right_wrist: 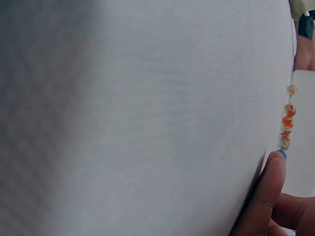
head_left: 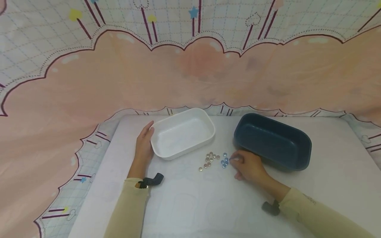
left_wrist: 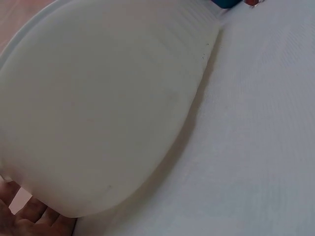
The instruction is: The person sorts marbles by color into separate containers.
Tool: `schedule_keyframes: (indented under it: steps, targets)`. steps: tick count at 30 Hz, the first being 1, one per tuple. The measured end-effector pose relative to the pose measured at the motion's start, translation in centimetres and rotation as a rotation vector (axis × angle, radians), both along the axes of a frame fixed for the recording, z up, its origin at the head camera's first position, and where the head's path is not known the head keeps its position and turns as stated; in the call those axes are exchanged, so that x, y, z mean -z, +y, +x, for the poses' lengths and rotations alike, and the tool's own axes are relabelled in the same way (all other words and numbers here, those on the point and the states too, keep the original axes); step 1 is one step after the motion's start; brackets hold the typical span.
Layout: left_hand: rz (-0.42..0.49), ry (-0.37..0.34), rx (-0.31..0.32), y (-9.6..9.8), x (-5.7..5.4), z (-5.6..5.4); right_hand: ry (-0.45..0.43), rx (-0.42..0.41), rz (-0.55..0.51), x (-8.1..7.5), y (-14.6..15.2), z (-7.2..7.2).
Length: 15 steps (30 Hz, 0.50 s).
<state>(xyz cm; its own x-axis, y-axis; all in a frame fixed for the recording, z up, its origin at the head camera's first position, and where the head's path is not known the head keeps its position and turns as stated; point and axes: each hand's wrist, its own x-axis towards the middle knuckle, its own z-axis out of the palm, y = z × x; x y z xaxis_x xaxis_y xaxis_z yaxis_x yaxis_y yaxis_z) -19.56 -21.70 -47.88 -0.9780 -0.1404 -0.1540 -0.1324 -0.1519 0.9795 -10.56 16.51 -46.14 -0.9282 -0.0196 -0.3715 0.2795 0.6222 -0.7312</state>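
Observation:
My left hand (head_left: 144,145) rests against the left end of the white tray (head_left: 171,156), fingers along its outside. Part of that hand (left_wrist: 34,216) shows under the end of the tray (left_wrist: 98,108) in the left wrist view. My right hand (head_left: 248,166) pinches a blue glass marble (right_wrist: 282,154) at the fingertips, low over the table. Several blue marbles (head_left: 224,162) lie close beside these fingertips. Left of them is a loose group of clear, amber-tinted marbles (head_left: 207,159), with orange swirls (right_wrist: 288,122) showing in the right wrist view.
A dark blue tray (head_left: 272,155) stands behind and right of my right hand. Both trays sit on the white tabletop (head_left: 184,201). A patterned cloth (head_left: 178,82) hangs behind the table and runs down its left side.

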Motion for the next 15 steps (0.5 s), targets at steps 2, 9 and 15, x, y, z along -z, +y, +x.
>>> schedule_keyframes:
  steps: [2,9,15]
  targets:
    - [0.003,0.003,0.005,-0.01,0.02,0.02,0.000,-0.001,-0.005,0.04,0.06,0.01]
    - [-0.015,0.008,0.010,-0.11,0.02,0.14,-0.004,-0.008,-0.051,0.15,0.33,0.05]
    - [-0.048,-0.008,0.000,-0.06,-0.05,0.14,-0.025,-0.004,-0.064,-0.01,0.46,-0.07]
